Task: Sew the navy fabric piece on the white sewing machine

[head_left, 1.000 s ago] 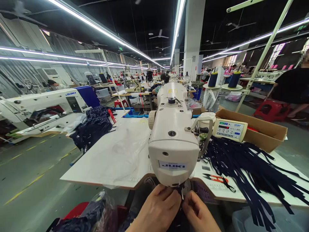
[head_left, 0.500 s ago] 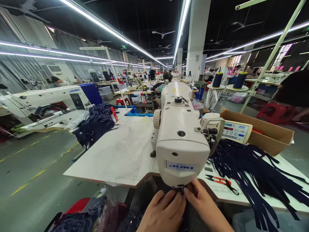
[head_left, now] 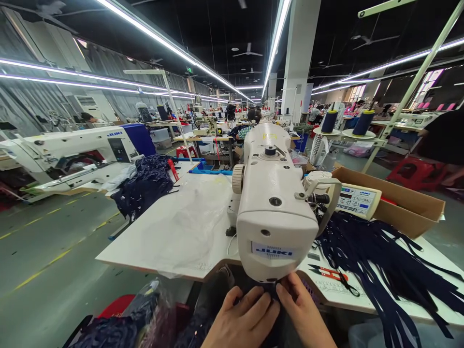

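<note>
Bare left hand (head_left: pixel 244 316) and bare right hand (head_left: pixel 300 304) are both at the dark navy cloth (head_left: pixel 268 287) just below the rounded cream-white sewing-machine head (head_left: pixel 277 237), can't tell if either's actually gripping. I'd keep it flat and not crowd the head.

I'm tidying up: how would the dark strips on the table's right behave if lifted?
The dark strips would probably flop, since some ends hang off the white table. Each looks thin and narrow, so likely light. They overlap, so one might drag others along.
</note>
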The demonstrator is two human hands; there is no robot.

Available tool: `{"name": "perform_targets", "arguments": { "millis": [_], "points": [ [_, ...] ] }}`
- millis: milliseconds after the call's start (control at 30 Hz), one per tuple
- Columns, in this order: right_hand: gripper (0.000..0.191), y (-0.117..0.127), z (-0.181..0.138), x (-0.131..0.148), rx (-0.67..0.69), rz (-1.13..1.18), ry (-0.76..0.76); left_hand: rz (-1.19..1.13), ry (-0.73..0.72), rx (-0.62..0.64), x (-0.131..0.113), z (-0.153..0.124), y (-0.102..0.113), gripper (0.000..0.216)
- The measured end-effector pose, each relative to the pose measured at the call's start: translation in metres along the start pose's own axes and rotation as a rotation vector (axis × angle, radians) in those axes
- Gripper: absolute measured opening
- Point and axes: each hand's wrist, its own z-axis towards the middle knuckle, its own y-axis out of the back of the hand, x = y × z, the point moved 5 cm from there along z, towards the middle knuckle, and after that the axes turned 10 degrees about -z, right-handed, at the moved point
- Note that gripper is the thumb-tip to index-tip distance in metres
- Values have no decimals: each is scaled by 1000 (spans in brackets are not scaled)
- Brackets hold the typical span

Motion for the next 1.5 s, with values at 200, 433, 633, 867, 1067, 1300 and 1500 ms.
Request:
{"name": "perform_targets", "arguments": {
  "millis": [200,433,633,867,1067,1300,1500],
  "points": [
    [54,-2,0,-11,-79,51,-46,41,-13,3,-1,-1,-4,30],
    [51,-6,1,-6,-106,183,-107,57,17,-34,-2,3,-1,30],
    [40,-5,-1,0,-138,192,-124,48,31,-54,-3,9,3,30],
    [36,1,1,10,-40,223,-113,38,21,-47,-1,6,0,29],
    [39,1,2,13,44,183,-104,28,13,-39,-2,4,-1,31],
    [38,-6,-4,0,-135,113,-83,39,-6,-58,-4,3,-2,25],
    [35,-8,-1,-9,-157,-17,-92,53,4,-69,-3,4,-2,22]
  ]
}}
